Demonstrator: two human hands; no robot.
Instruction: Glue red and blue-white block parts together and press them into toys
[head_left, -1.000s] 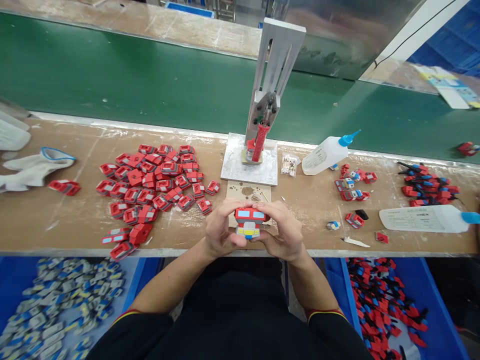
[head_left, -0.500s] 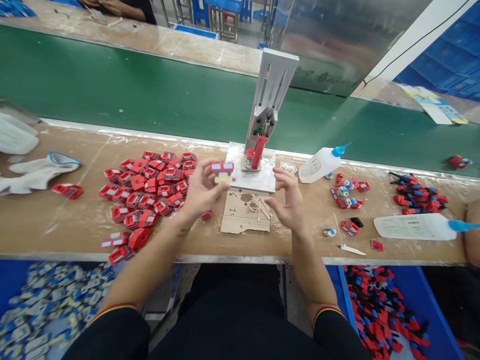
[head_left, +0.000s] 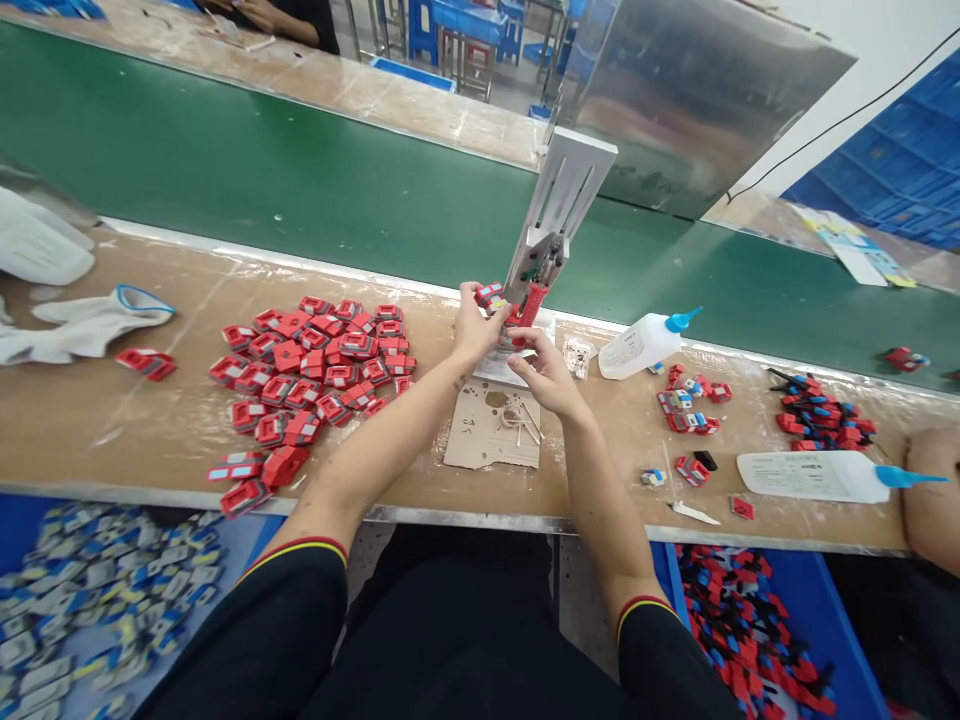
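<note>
A: Where are your hands rn?

B: Both are up at centre frame, just above the middle. Your left hand [head_left: 474, 335] has its grip clamped on a small red toy piece [head_left: 490, 296] w/ blue and grey bits, pinched at the fingertips and held right beside the press [head_left: 541, 235].

A: And the right?

B: Your right hand [head_left: 546, 375] sits just below and right of the left, fingers curled, fingertips at the base of the press's red handle [head_left: 528, 303]. Can't tell if that grip is closed on anything; the fingertips are partly hidden.

A: What's the press like?

B: A grey metal upright, tilted a bit in the frame, standing on a whitish base plate [head_left: 489, 370] on the brown surface [head_left: 135, 420].

A: What else is near?

B: Below your hands lies a stained cardboard scrap [head_left: 480, 445] w/ a few cotton swabs [head_left: 525, 420] on it. At centre left, a big pile of red parts [head_left: 315, 370]. Right of the press, a white glue bottle [head_left: 641, 345] w/ a blue tip lies on its side; a second glue bottle [head_left: 814, 475] lies at far right. Between them, a small cluster of red and blue parts [head_left: 686, 400]. At far left, a white glove [head_left: 90, 320]. Behind everything runs a green conveyor belt [head_left: 262, 190].
</note>
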